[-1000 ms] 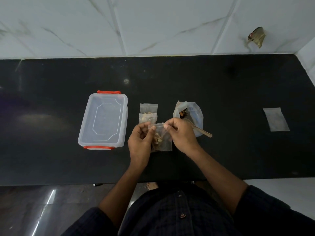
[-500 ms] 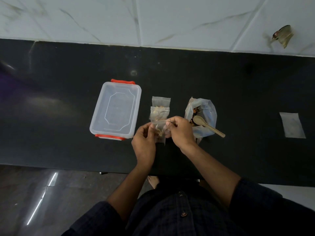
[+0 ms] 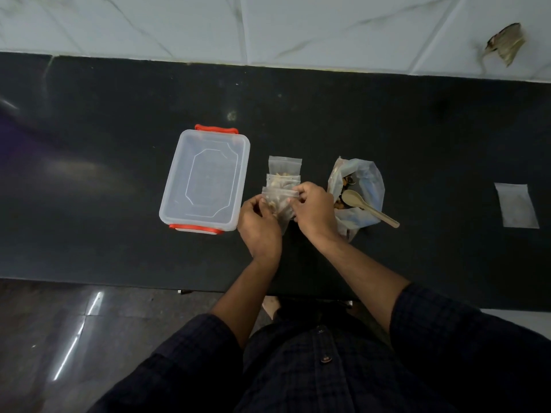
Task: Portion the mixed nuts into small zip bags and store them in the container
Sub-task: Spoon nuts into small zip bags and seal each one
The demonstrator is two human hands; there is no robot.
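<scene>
A small zip bag (image 3: 278,201) with nuts in it is held over the black counter (image 3: 119,162). My left hand (image 3: 258,226) pinches its left edge and my right hand (image 3: 313,210) pinches the top strip at the right. Just behind it lie two filled zip bags (image 3: 283,174), one overlapping the other. Left of them stands the clear container (image 3: 205,180) with orange clips and a clear lid on top. To the right, an open plastic bag of mixed nuts (image 3: 357,186) has a wooden spoon (image 3: 368,207) resting in it.
An empty flat zip bag (image 3: 516,205) lies far right on the counter. A white tiled wall (image 3: 268,25) runs behind, with a torn brown scrap (image 3: 505,43) stuck on it. The counter's front edge is close to my body.
The small bag has moved away from me, up against the two filled bags. My right hand's fingers have shifted along its top strip. The camera view has tilted slightly.
</scene>
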